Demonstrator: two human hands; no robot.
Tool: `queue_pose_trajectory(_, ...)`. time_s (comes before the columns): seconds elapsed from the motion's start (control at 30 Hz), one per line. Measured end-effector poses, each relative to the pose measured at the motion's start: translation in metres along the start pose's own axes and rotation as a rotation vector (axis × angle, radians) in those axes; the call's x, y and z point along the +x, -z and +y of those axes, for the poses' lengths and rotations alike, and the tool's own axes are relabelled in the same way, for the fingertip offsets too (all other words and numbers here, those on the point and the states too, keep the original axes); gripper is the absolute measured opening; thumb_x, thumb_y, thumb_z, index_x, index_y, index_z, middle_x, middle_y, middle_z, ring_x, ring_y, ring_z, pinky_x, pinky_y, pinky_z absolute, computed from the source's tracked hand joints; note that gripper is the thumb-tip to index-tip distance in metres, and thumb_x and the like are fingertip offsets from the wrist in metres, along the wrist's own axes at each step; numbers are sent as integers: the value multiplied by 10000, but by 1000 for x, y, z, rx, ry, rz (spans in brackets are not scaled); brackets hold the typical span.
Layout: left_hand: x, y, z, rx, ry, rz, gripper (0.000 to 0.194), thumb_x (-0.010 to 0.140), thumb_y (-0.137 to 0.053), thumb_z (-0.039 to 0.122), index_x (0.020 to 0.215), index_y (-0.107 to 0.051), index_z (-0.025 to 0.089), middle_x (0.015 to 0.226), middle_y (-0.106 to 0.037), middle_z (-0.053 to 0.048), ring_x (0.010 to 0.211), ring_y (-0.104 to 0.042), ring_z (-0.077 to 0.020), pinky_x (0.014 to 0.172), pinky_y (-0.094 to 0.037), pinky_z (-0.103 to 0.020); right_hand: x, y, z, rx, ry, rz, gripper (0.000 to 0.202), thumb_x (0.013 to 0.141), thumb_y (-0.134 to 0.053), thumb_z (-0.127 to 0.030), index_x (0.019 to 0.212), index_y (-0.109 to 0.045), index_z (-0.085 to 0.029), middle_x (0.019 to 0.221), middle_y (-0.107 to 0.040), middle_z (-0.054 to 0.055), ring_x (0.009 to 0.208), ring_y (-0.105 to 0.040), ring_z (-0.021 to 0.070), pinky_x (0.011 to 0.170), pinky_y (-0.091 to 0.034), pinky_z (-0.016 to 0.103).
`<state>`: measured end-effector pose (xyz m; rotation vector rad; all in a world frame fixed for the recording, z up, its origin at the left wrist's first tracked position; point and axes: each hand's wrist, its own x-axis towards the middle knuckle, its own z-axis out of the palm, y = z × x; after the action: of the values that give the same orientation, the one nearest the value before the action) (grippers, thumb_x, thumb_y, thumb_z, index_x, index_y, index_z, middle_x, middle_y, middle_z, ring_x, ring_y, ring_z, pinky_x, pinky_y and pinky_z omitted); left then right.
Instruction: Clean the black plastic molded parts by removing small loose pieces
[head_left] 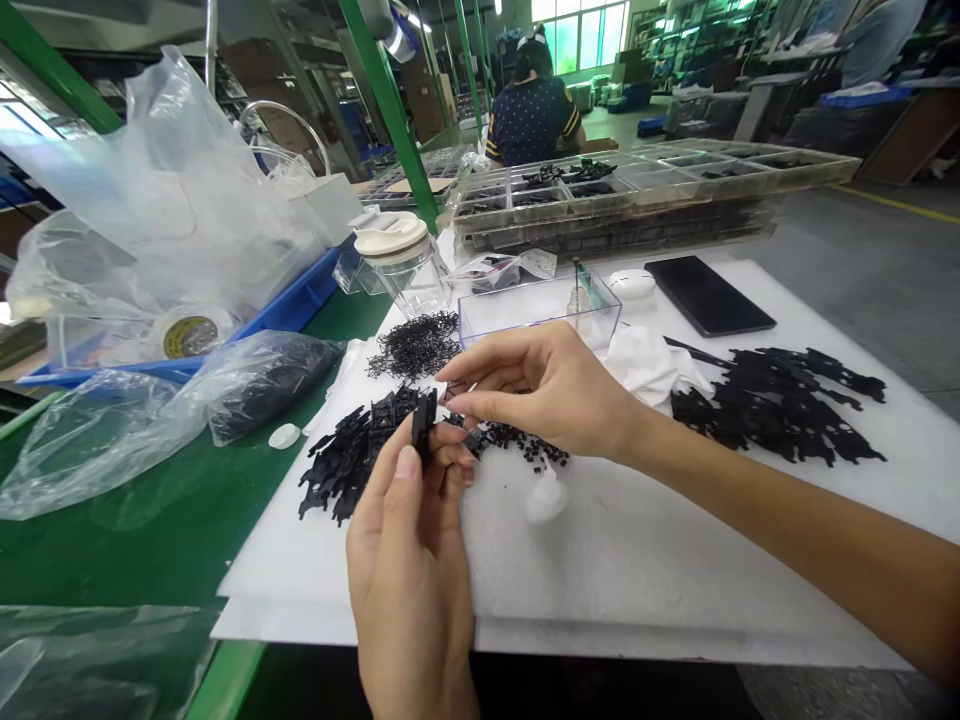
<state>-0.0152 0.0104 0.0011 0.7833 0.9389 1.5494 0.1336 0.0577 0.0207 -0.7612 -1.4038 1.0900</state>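
Observation:
My left hand (411, 540) is closed round a small black plastic part (424, 422), which it holds upright. Above it, my right hand (551, 395) has thumb and forefinger pinched close to the part's top; what sits between those fingertips is too small to name. Behind my left hand lies a heap of flat black parts (341, 460). Farther back is a tangle of thin black pieces (420, 345). Tiny black bits (536, 447) are scattered beneath my right hand on the white board (615, 570).
A clear box (502, 312), a lidded jar (397, 250), a black phone (709, 295) and stacked compartment trays (615, 225) stand behind. More black parts (780, 405) lie right, beside a white cloth (652, 362). Plastic bags (262, 380) and a blue tray (311, 295) are left. A person (532, 110) sits beyond.

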Motion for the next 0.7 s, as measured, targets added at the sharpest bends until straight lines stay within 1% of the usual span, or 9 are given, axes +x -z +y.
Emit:
queue_pose_trajectory(0.07,0,1,0,5,7,-14,223,955,-704,284,1130,-778,167,953,-774,-41,890,-700,-128,806,-570,-194,1,0,-1,-54,37,17,137,821,-799,-114,955,-794,-137,878,-773,24,715,-688,99,648,-586,216)
queue_pose_trajectory(0.13,0,1,1,5,9,-23,223,955,-702,285,1130,-777,168,950,-769,-42,889,-695,-130,811,-569,-198,1,0,-1,-106,60,30,128,833,-792,-126,959,-801,-141,907,-762,31,739,-664,101,625,-554,209)
queue_pose_trajectory(0.3,-2,0,1,13,11,-51,193,965,-681,267,1105,-780,180,964,-762,-45,869,-689,-132,793,-570,-198,0,1,0,-115,77,-13,127,877,-760,-148,997,-798,-145,946,-738,46,840,-680,136,701,-558,247)
queue_pose_trajectory(0.37,-3,-1,2,34,8,-104,202,982,-649,263,1113,-774,174,954,-750,-49,853,-676,-136,782,-566,-203,-1,0,1,-90,59,-20,128,879,-753,-146,1000,-795,-139,945,-732,49,829,-688,141,696,-566,255)
queue_pose_trajectory(0.43,-3,-2,2,69,-1,-174,226,1003,-607,263,1139,-762,170,957,-738,-54,848,-658,-144,784,-559,-218,-1,-1,1,-43,11,-23,126,880,-746,-156,995,-790,-130,892,-728,42,725,-679,129,634,-569,258)
queue_pose_trajectory(0.5,-4,-2,3,114,-13,-230,243,1015,-581,265,1161,-750,170,964,-732,-60,852,-645,-150,798,-547,-233,-1,-1,0,-50,-17,-23,126,877,-745,-163,989,-790,-127,866,-739,40,653,-662,118,588,-566,259)
queue_pose_trajectory(0.63,-6,1,4,201,-1,-288,253,1027,-575,292,1200,-720,179,1059,-749,-83,932,-673,-176,856,-546,-261,0,4,-6,-163,28,-24,121,855,-761,-127,969,-799,-118,890,-769,55,724,-691,127,623,-562,239)
queue_pose_trajectory(0.7,-8,2,4,236,15,-318,241,1031,-581,295,1209,-713,201,1116,-753,-81,988,-693,-183,908,-543,-271,-1,6,-9,-159,13,-59,124,854,-757,-121,971,-795,-106,857,-761,51,684,-676,113,610,-559,232)
